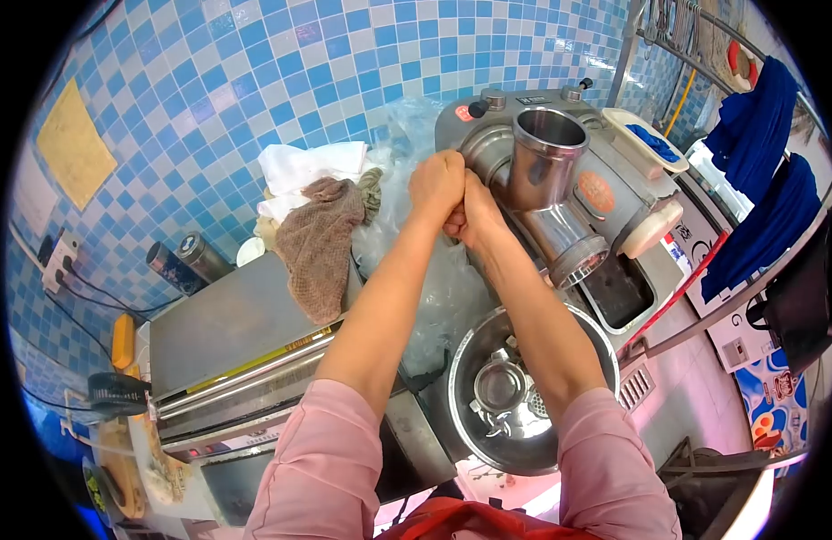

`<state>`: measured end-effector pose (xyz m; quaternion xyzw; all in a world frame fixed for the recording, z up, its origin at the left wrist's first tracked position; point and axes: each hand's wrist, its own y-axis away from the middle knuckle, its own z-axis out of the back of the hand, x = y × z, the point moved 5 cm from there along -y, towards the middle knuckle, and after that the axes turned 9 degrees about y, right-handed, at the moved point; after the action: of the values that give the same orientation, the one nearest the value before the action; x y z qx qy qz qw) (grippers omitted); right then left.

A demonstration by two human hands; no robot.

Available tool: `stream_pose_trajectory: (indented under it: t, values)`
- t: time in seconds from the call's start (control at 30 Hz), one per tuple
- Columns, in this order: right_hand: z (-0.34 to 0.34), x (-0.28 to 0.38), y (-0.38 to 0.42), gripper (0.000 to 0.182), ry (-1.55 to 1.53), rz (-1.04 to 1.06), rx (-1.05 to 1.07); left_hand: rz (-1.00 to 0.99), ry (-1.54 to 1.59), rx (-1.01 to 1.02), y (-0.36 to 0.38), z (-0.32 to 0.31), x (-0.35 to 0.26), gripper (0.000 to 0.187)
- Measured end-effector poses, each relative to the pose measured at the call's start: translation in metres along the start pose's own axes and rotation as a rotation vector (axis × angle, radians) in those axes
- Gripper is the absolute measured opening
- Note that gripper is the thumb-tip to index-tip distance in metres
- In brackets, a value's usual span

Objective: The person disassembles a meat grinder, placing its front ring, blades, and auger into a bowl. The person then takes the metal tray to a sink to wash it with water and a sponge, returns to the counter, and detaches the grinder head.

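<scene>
Both my hands meet beside a steel meat grinder [546,175] with an upright feed tube and a ringed outlet. My left hand [436,184] is closed, its knuckles up, close to the round collar [490,151] of the machine. Pressed against it, my right hand [475,213] is closed too. Whatever is inside the fingers is hidden. Clear plastic sheeting [407,243] lies behind and beneath my hands. Under my right forearm stands a steel bowl [461,418] containing several metal parts, including a ring-shaped piece [500,387] and a perforated plate [538,403].
A brown cloth [321,243] and white towel [312,164] lie left of my hands. A flat steel-topped machine [236,315] sits at lower left, near two dark flasks [189,261]. Right of the grinder are a steel basin [621,292] and blue cloths [753,180] on a rail.
</scene>
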<state>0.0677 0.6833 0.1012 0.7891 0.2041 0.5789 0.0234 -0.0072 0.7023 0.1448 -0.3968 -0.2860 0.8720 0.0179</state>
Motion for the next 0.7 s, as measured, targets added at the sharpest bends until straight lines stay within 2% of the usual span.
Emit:
stream_pose_trajectory:
  t: [0.07,0.1,0.2,0.23,0.27,0.3,0.33,0.37,0.4,0.43,0.47,0.5,0.53,0.6,0.63,0.67,0.7]
  values:
    - [0.007,0.002,0.007,0.049,0.071,-0.057,-0.105,-0.062,-0.129,0.057,-0.017,-0.019,0.025,0.032]
    - [0.009,0.004,0.010,0.050,0.173,0.017,-0.126,0.135,0.124,0.158,-0.019,-0.020,0.030,0.032]
    - [0.016,0.001,0.030,0.054,0.479,0.241,-0.188,0.822,0.602,0.327,-0.007,-0.024,0.038,0.033]
    - [0.008,0.010,0.055,0.048,0.687,0.423,-0.178,0.720,0.578,0.244,-0.012,-0.021,0.042,0.039]
    - [0.002,0.023,0.088,0.041,0.940,0.691,-0.295,0.522,0.479,0.109,-0.014,-0.018,0.042,0.040]
    - [-0.001,0.032,0.124,0.023,0.929,0.735,-0.279,0.326,0.380,-0.019,-0.003,-0.004,0.023,0.041]
    - [0.010,0.035,0.152,0.017,0.876,0.906,-0.377,0.128,0.283,-0.145,0.010,0.010,0.001,0.042]
    - [0.025,0.036,0.176,0.012,0.818,1.075,-0.474,0.073,0.343,-0.052,0.020,0.014,-0.013,0.043]
    - [0.047,0.036,0.190,0.009,0.795,1.119,-0.586,-0.004,0.313,-0.102,0.025,0.012,-0.014,0.041]
    - [0.071,0.033,0.196,0.017,0.691,1.059,-0.671,-0.076,0.286,-0.152,0.033,0.006,-0.011,0.039]
    - [0.089,0.035,0.200,0.026,0.730,1.032,-0.807,-0.151,0.262,-0.213,0.038,0.001,-0.010,0.038]
    - [0.102,0.037,0.194,0.030,0.654,1.006,-0.861,-0.136,0.239,-0.246,0.035,-0.002,-0.009,0.039]
    - [0.113,0.039,0.190,0.041,0.671,0.929,-0.869,-0.057,0.230,-0.233,0.032,-0.005,-0.004,0.041]
    - [0.115,0.046,0.188,0.064,0.880,0.948,-0.880,0.108,0.206,-0.205,0.021,-0.009,0.007,0.046]
    - [0.113,0.045,0.181,0.075,0.969,0.938,-0.801,0.539,0.439,0.070,0.012,-0.018,0.025,0.055]
    - [0.109,0.040,0.171,0.086,1.055,0.929,-0.718,0.764,0.749,0.317,0.006,-0.038,0.050,0.064]
    - [0.110,0.035,0.165,0.094,0.928,0.888,-0.668,0.895,0.944,0.550,0.010,-0.035,0.055,0.066]
